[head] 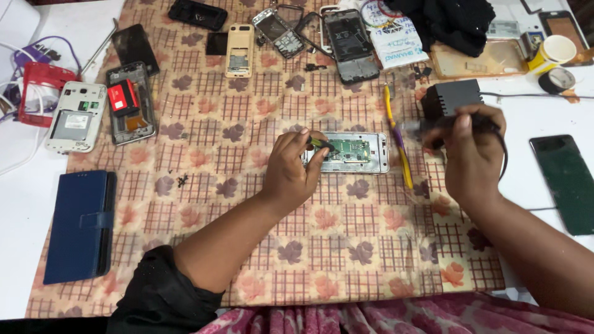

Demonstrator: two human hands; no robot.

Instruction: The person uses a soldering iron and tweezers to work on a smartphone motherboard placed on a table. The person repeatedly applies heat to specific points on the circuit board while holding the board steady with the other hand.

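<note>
Opened phone (354, 152), green circuit board exposed, lies mid-worktop on the patterned cloth (247, 204). Left hand (296, 166) rests on its left end, fingers pinching a small dark, yellow-tipped piece. Right hand (471, 148) closed around a dark corded tool (461, 120), to the right of the phone. Yellow-handled tool (399, 139) lies between them. Blue wallet case (81, 224) near left.

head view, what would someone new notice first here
First, the opened phone with its green board, mid-cloth, which the left hand steadies. To its right, the right hand grips a dark corded tool. More stripped phones lie along the cloth's far and left edges.
</note>
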